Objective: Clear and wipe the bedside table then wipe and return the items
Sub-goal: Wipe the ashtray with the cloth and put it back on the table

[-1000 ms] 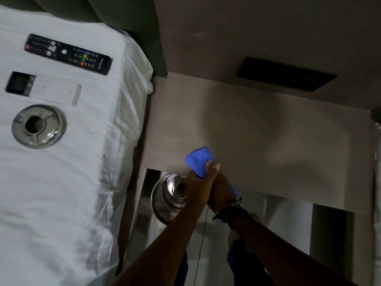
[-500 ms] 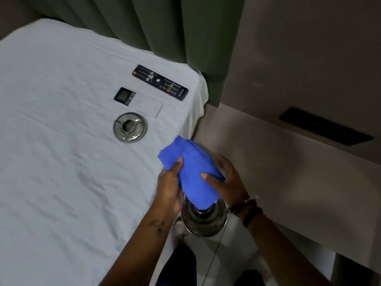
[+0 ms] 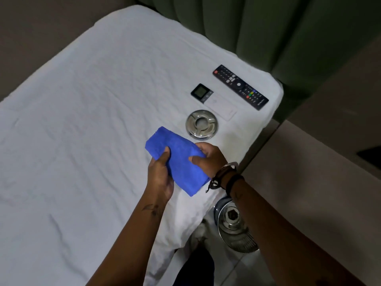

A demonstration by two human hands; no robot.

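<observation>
A folded blue cloth (image 3: 177, 162) is held over the white bed (image 3: 82, 141) by both hands. My left hand (image 3: 159, 176) grips its lower left side, and my right hand (image 3: 210, 157) grips its right side. Just beyond the cloth on the sheet lies a round steel ashtray (image 3: 201, 124). Past it rest a white remote with a small screen (image 3: 212, 101) and a black TV remote (image 3: 240, 87). The beige bedside table (image 3: 309, 172) lies to the right of my right arm.
A shiny metal object with a perforated rim (image 3: 233, 223) sits low on the floor between bed and table, partly hidden by my right arm. Green curtains (image 3: 278, 27) hang behind the bed. A dark panel (image 3: 371, 155) shows at the right edge.
My view and both hands swung left from the table to over the bed. The cloth, first bunched at the table's front edge, is now folded flat between both hands.
</observation>
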